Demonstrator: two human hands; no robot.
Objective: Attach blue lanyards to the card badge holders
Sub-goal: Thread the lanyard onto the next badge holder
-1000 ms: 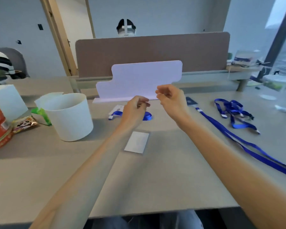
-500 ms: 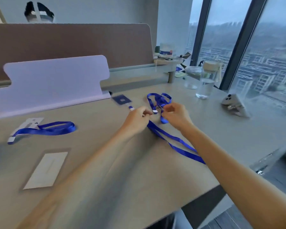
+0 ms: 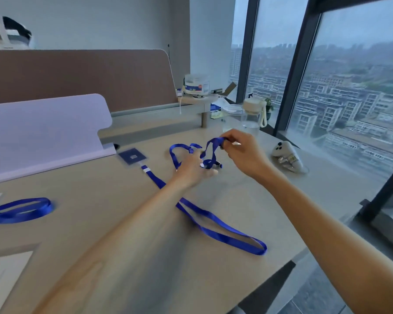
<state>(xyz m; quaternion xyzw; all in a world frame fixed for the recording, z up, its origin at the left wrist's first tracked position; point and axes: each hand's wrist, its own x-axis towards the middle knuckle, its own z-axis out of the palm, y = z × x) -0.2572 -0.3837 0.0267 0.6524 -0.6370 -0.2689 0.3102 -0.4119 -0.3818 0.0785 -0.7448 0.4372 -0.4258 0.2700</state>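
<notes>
Right hand (image 3: pixel 243 155) pinches a loop of the tangled lanyard (image 3: pixel 211 148), lifted off the desk (image 3: pixel 100 189). Left hand (image 3: pixel 192 169) grips the tangle's lower part. Long lanyard (image 3: pixel 225 234) lies flat under the left forearm, its white-tipped end just beside a dark badge holder (image 3: pixel 132 156). Coiled lanyard (image 3: pixel 21 209) sits far left.

Both bare forearms reached forward. The right hand (image 3: pixel 243 152) was raised, fingers and thumb pinching a narrow blue fabric lanyard (image 3: pixel 215 140); the left hand (image 3: pixel 192 169) sat lower beside it, fingers blurred in the same strap, grip unclear.
</notes>
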